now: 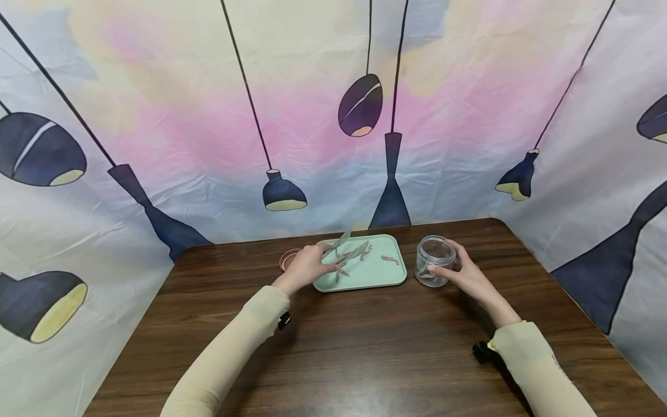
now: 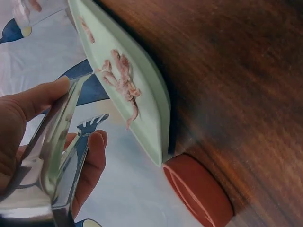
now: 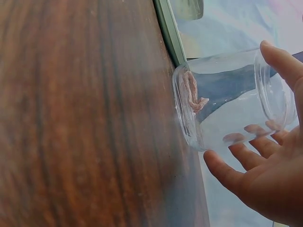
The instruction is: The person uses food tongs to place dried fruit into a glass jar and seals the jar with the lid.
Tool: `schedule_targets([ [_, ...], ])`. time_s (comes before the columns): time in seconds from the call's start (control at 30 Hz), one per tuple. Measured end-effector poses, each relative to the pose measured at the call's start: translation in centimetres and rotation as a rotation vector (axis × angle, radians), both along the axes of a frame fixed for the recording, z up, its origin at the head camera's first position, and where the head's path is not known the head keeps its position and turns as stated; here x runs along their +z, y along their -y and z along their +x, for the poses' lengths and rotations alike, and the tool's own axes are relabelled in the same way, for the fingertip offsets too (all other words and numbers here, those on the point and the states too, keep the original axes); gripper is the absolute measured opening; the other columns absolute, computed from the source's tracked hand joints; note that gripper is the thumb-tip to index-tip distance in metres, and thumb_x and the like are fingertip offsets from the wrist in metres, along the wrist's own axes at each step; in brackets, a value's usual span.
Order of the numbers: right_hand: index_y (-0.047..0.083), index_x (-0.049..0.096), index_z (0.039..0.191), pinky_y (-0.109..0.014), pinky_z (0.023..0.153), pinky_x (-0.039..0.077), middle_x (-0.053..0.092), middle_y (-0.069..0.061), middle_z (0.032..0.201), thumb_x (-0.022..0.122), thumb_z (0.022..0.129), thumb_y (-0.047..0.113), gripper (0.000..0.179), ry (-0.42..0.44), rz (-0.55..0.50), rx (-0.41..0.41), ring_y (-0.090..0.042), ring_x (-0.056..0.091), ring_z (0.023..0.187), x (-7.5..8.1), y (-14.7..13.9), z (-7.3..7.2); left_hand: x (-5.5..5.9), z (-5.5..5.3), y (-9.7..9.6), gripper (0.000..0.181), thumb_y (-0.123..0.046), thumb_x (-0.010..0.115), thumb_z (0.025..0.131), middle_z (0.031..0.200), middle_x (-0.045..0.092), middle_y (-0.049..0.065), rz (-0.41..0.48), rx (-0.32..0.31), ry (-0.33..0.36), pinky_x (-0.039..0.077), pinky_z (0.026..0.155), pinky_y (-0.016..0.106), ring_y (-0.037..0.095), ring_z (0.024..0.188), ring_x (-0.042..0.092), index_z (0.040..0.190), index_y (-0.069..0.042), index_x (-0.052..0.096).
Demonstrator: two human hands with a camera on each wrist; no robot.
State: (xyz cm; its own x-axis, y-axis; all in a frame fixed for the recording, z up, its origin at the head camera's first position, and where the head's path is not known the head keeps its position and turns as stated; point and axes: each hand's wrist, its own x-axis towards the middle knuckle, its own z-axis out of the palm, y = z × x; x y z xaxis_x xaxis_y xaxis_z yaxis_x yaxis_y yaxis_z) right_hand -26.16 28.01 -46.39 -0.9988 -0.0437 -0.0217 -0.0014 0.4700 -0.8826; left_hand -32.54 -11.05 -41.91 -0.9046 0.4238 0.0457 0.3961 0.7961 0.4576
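Note:
My left hand (image 1: pixel 306 267) holds metal tongs (image 2: pixel 49 146) over the left part of a pale green tray (image 1: pixel 372 281). The tongs' two arms stand apart, and I see nothing between their tips. Wrinkled, pinkish-brown dried strips (image 2: pixel 124 82) lie clustered on the tray, with a small separate piece (image 1: pixel 388 259) towards its right side. To the right of the tray, a clear jar (image 1: pixel 435 262) stands upright on the table. My right hand (image 1: pixel 471 282) grips it from the right. At the jar's bottom rests a similar strip (image 3: pixel 190 92).
A reddish-brown round lid-like piece (image 2: pixel 201 189) lies against the tray's left end, partly behind my left hand in the head view. The dark wooden table (image 1: pixel 333 353) ends at the back by a cloth (image 1: pixel 318 127) printed with lamps.

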Motion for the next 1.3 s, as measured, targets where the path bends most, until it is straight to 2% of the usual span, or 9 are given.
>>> schedule_targets([
  [0.17, 0.016, 0.002, 0.164, -0.068, 0.106, 0.028, 0.022, -0.028, 0.159, 0.074, 0.090, 0.050, 0.108, -0.001, -0.010, 0.005, -0.049, 0.020, 0.146, -0.1, -0.1, 0.0, -0.4, -0.1, -0.3, 0.054, -0.027, 0.075, 0.092, 0.115, 0.071, 0.019, -0.029, -0.011, -0.007, 0.051, 0.077, 0.041, 0.022, 0.083, 0.067, 0.136, 0.003, 0.061],
  [0.27, 0.016, 0.002, 0.164, -0.068, 0.106, 0.028, 0.022, -0.028, 0.159, 0.074, 0.090, 0.050, 0.108, 0.000, -0.013, 0.005, -0.049, 0.020, 0.146, -0.1, -0.1, 0.0, -0.5, -0.1, -0.4, 0.053, -0.024, 0.075, 0.093, 0.113, 0.071, 0.019, -0.033, -0.019, 0.000, 0.048, 0.072, 0.039, 0.018, 0.076, 0.063, 0.136, 0.003, 0.060],
  [0.37, 0.017, 0.002, 0.164, -0.068, 0.106, 0.028, 0.022, -0.028, 0.159, 0.074, 0.090, 0.050, 0.109, 0.001, -0.014, 0.003, -0.049, 0.019, 0.146, -0.2, -0.1, 0.0, -0.6, -0.1, -0.6, 0.051, -0.022, 0.074, 0.094, 0.120, 0.069, 0.019, -0.036, -0.030, -0.005, 0.048, 0.072, 0.038, 0.018, 0.082, 0.065, 0.136, 0.003, 0.060],
  [0.53, 0.017, 0.002, 0.164, -0.068, 0.106, 0.027, 0.022, -0.029, 0.159, 0.074, 0.089, 0.050, 0.109, 0.002, -0.015, -0.002, -0.049, 0.019, 0.146, -0.2, -0.1, -0.1, -0.8, -0.2, -0.8, 0.050, -0.021, 0.074, 0.094, 0.127, 0.067, 0.018, -0.035, -0.036, -0.011, 0.051, 0.075, 0.040, 0.027, 0.096, 0.069, 0.137, 0.000, 0.060],
  [0.63, 0.016, 0.002, 0.164, -0.069, 0.107, 0.026, 0.020, -0.028, 0.160, 0.074, 0.089, 0.050, 0.109, 0.004, -0.013, -0.004, -0.049, 0.018, 0.147, -0.2, -0.1, -0.1, -0.8, -0.1, -0.9, 0.049, -0.020, 0.074, 0.094, 0.131, 0.065, 0.017, -0.039, -0.038, -0.013, 0.053, 0.081, 0.042, 0.030, 0.106, 0.067, 0.137, -0.001, 0.061],
  [0.8, 0.016, 0.002, 0.164, -0.069, 0.107, 0.026, 0.019, -0.028, 0.161, 0.075, 0.089, 0.051, 0.110, 0.005, -0.010, -0.005, -0.050, 0.017, 0.147, -0.2, -0.1, -0.1, -0.9, 0.2, -1.2, 0.044, -0.017, 0.073, 0.094, 0.134, 0.063, 0.016, -0.055, -0.045, -0.033, 0.054, 0.085, 0.045, 0.030, 0.109, 0.066, 0.134, -0.002, 0.063],
  [0.97, 0.016, 0.003, 0.164, -0.068, 0.107, 0.027, 0.020, -0.028, 0.160, 0.075, 0.089, 0.051, 0.109, 0.001, -0.010, -0.006, -0.049, 0.018, 0.147, -0.3, -0.1, -0.1, -1.2, 0.3, -1.5, 0.040, -0.017, 0.072, 0.094, 0.132, 0.064, 0.015, -0.090, -0.046, -0.065, 0.054, 0.074, 0.042, 0.027, 0.093, 0.069, 0.132, -0.004, 0.065],
  [1.1, 0.016, 0.003, 0.164, -0.068, 0.107, 0.027, 0.020, -0.028, 0.160, 0.075, 0.089, 0.050, 0.109, 0.000, -0.008, -0.007, -0.049, 0.018, 0.147, -0.3, -0.1, -0.1, -1.3, 0.4, -1.7, 0.038, -0.015, 0.071, 0.095, 0.120, 0.069, 0.015, -0.097, -0.043, -0.076, 0.050, 0.066, 0.038, 0.023, 0.082, 0.067, 0.131, -0.003, 0.065],
  [1.3, 0.017, 0.002, 0.164, -0.068, 0.107, 0.027, 0.021, -0.028, 0.160, 0.074, 0.089, 0.050, 0.109, -0.002, -0.010, -0.006, -0.049, 0.019, 0.147, -0.3, -0.1, -0.1, -1.4, 0.7, -2.0, 0.032, -0.007, 0.068, 0.094, 0.112, 0.072, 0.015, -0.068, -0.056, -0.115, 0.043, 0.060, 0.034, 0.017, 0.068, 0.057, 0.126, -0.004, 0.068],
])
